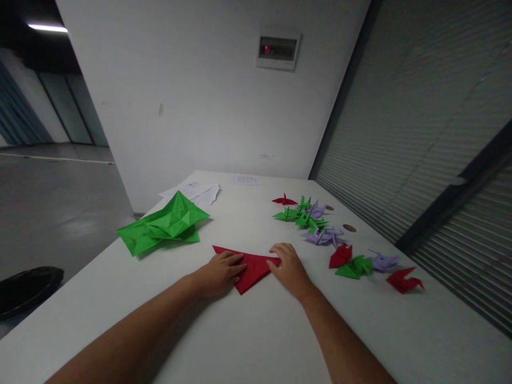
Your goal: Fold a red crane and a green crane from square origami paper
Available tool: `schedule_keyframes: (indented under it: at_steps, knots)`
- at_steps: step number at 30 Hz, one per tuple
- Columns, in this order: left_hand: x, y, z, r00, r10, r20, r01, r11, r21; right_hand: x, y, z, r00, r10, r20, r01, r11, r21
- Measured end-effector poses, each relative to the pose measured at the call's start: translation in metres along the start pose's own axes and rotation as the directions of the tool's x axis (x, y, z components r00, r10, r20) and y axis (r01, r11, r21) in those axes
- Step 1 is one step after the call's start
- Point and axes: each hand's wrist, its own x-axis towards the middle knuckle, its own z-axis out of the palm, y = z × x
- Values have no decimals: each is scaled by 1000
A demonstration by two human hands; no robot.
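A red sheet of origami paper [256, 269], folded into a triangle, lies on the white table with its long edge away from me and a point towards me. My left hand [221, 273] rests flat over its left part, fingers stretched out and pressing on it. At the right corner is my right hand [288, 268], its thumb and fingers apart around the paper's tip. Whether the fingertips touch that tip is hard to tell. To the right lie folded paper cranes: red [404, 280], green [355, 267] and purple [383, 261].
Crumpled, creased green paper sheets [166, 224] lie at the left. Behind them are white printed papers [200, 192]. More cranes [308, 217] cluster at the far right, near round holes in the table [349, 228]. A black-lined bin [30, 288] stands left of the table; blinds [408, 133] border its right.
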Motion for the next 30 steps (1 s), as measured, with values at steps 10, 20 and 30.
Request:
schedule_keyframes:
  at_steps: [10, 20, 30]
  knots:
    - [-4, -5, 4, 1000, 9, 12, -9, 1000, -20, -8, -20, 9, 832, -113, 542, 80, 993, 84]
    - [-5, 5, -16, 990, -63, 127, 78, 990, -117, -13, 11, -8, 870, 98, 484, -125, 992, 25]
    - [-6, 5, -12, 993, -55, 104, 64, 994, -92, -12, 21, 0, 889, 98, 446, -113, 994, 6]
